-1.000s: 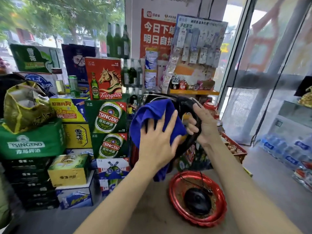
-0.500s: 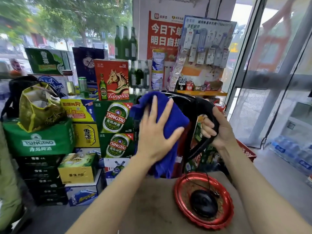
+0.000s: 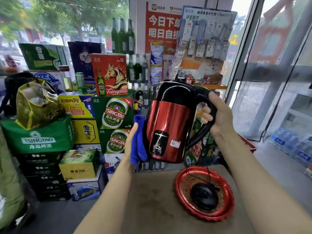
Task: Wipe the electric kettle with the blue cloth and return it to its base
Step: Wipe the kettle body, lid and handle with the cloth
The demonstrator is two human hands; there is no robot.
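Up in the air above the table (image 3: 152,200), the electric kettle (image 3: 168,122) stands upright, red-bodied with a black top, its black handle (image 3: 206,115) turned toward the right hand (image 3: 217,115). Below and a little right of it, the round black base (image 3: 204,196) sits in a red tray (image 3: 184,196) on the table, a thin cord looping over the tray's rim; the kettle is well clear of it. Stacked Tsingtao beer cartons (image 3: 114,114) and green bottles (image 3: 123,36) fill the background on the left. The right hand's fingers curl fully round the handle. The left hand (image 3: 130,144) presses the blue cloth (image 3: 138,146) flat against the kettle's left side, fingers straight and together.
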